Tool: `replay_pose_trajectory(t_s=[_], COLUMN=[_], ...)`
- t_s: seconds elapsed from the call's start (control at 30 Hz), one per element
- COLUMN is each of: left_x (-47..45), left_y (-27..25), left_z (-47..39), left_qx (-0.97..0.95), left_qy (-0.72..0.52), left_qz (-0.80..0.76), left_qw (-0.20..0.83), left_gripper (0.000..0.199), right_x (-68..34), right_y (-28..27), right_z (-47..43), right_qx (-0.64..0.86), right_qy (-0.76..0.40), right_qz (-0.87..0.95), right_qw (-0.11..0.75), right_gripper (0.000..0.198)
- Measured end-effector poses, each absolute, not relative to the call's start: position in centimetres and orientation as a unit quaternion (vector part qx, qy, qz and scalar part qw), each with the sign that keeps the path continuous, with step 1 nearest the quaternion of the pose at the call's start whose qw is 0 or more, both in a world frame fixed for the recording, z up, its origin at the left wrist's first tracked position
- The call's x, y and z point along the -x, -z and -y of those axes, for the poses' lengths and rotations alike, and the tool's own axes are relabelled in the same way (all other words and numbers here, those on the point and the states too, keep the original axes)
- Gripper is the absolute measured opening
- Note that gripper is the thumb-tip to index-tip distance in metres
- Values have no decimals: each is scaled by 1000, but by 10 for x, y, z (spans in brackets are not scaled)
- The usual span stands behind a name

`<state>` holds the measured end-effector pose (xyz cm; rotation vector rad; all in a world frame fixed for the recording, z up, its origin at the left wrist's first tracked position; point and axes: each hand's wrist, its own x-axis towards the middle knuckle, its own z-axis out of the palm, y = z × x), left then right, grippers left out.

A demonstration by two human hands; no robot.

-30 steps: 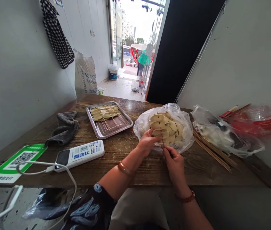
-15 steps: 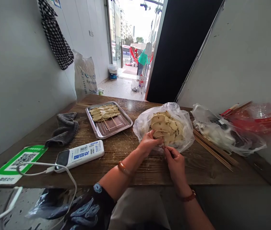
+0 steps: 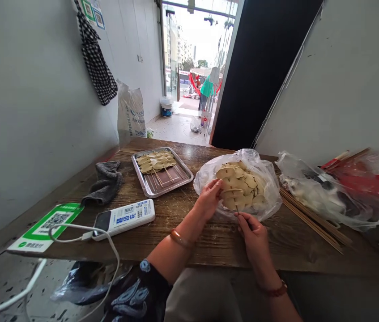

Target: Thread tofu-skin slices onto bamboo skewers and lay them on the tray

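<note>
My right hand (image 3: 252,232) pinches the lower end of a thin wooden skewer (image 3: 237,209) that runs up through several flat, pale, thin-edged slices (image 3: 232,193). At the left edge of those threaded slices, my left hand (image 3: 210,199) grips them between thumb and fingers. Both hands work over the front of an open clear plastic bag (image 3: 271,176), where many more such slices (image 3: 254,183) are heaped. To the left, a metal tray (image 3: 152,192) carries finished-looking skewers of the same slices (image 3: 155,162), their bare stick ends pointing toward me.
Loose wooden skewers (image 3: 313,219) lie right of the bag, beside another plastic bag (image 3: 330,197) and red packaging (image 3: 370,174). On the left are a grey cloth (image 3: 104,183), a phone-like white device (image 3: 125,218) with a cable, and a green QR card (image 3: 50,226).
My right hand has drawn slightly down along the skewer, and my left hand has shifted to the slices' left edge, showing more of them. The view has swung a little left.
</note>
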<state>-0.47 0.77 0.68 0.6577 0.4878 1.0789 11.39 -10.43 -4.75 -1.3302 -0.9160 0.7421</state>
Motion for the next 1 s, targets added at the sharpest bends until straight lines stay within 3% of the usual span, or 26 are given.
replay_pose_trajectory(t_s=[0.3, 0.53, 0.83, 1.0], left_x=[13, 13, -1, -14], left_y=[-7, -9, 8, 26], left_z=[-11, -10, -12, -12], left_qx=[-252, -243, -243, -284], left_qy=[-563, -585, -522, -473], left_qz=[-224, -237, -258, -242], left_qw=[754, 737, 776, 798], left_gripper=[48, 42, 30, 23], right_x=[-116, -141, -124, -64], right_y=[35, 20, -50, -57], right_z=[115, 101, 10, -64], right_qx=[624, 630, 600, 583], right_qy=[-294, -170, -62, -110], right_qz=[493, 612, 700, 731], right_qw=[531, 447, 384, 338], right_gripper=[35, 35, 29, 28])
